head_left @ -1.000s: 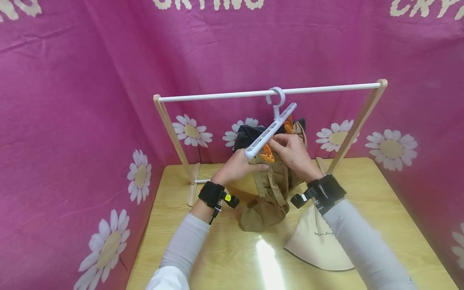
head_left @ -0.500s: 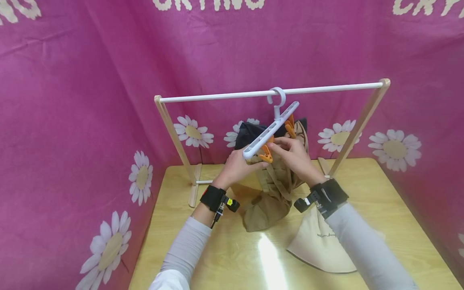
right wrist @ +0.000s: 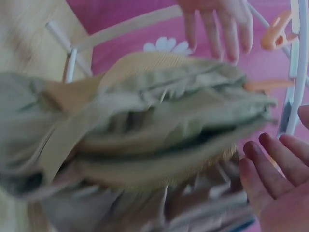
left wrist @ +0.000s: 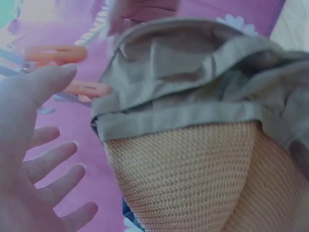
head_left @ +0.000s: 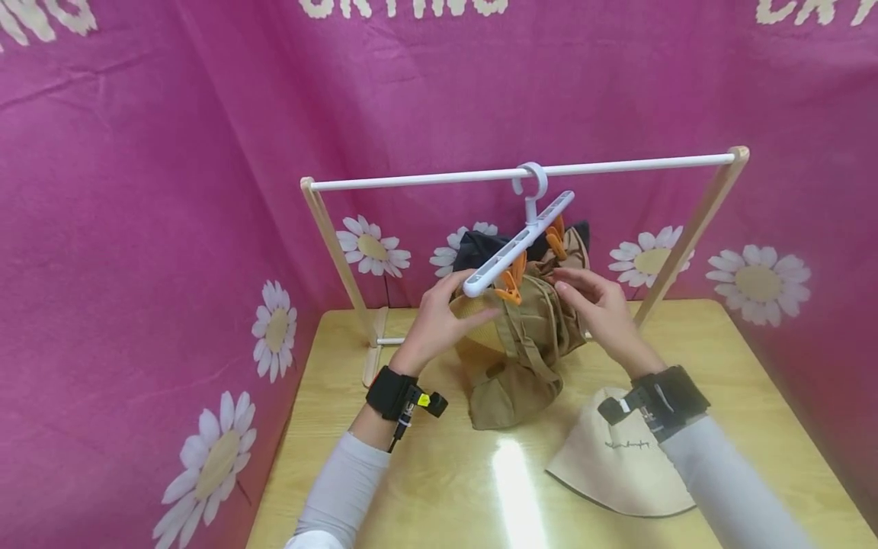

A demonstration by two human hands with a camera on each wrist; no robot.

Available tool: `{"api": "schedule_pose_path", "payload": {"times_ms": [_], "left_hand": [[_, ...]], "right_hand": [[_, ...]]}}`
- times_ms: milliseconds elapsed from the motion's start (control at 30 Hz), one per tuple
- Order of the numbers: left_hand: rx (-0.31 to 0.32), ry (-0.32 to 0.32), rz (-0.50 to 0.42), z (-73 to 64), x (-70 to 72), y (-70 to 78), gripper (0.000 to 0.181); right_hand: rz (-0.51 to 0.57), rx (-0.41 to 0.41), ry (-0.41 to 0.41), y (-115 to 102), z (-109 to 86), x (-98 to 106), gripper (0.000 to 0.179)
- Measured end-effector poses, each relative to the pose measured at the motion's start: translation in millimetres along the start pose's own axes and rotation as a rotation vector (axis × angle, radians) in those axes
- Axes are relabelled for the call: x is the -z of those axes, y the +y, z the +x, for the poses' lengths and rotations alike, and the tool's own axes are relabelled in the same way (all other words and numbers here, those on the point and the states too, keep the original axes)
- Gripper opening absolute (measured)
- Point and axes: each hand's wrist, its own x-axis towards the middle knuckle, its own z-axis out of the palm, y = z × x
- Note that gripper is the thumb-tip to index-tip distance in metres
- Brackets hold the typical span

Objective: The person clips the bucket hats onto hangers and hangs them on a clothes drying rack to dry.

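A khaki fabric hat (head_left: 528,320) with a woven straw-like panel (left wrist: 178,169) hangs from an orange clip (head_left: 510,290) on a white hanger (head_left: 504,261). My left hand (head_left: 437,316) stands at the hanger's near end, fingers spread and thumb apart, with nothing in its grasp. In the right wrist view, my right hand (right wrist: 285,179) has its fingers apart beside the hanging hat, holding nothing. Behind the khaki hat, a brown fabric piece (head_left: 575,252) hangs at another orange clip (head_left: 556,240), with black fabric (head_left: 476,250) next to it.
The hanger hooks over the white rod (head_left: 411,180) of a wooden-legged rack (head_left: 693,229) on a wood-grain table (head_left: 425,473). A beige hat (head_left: 610,465) lies at the front right, partly under my right forearm. A pink curtain (head_left: 206,152) surrounds the table.
My right hand has released the orange clip and moved right, away from the hanger. My left hand's fingers and thumb have spread off the hat, whose lower part hangs below the clip.
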Motion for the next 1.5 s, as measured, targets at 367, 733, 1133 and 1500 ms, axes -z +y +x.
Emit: {"api": "schedule_pose_path", "payload": {"times_ms": [367, 733, 1133, 1500], "left_hand": [[-0.021, 0.072, -0.294, -15.9, -10.9, 10.6, 0.067], [-0.110, 0.075, -0.465, -14.3, -24.7, 9.7, 0.059], [-0.072, 0.066, -0.588, -14.4, -29.1, 9.3, 0.057], [-0.052, 0.024, -0.747, -5.2, -38.8, 14.5, 0.060]], "right_hand": [[0.051, -0.023, 0.194, 75.7, -73.3, 44.4, 0.027], [-0.399, -0.456, 0.137, 145.6, -161.2, 89.7, 0.062], [-0.412, -0.710, 0.103, 173.2, -215.6, 149.5, 0.089], [-0.334, -0.925, 0.059, 181.8, -228.5, 153.7, 0.110]]}}
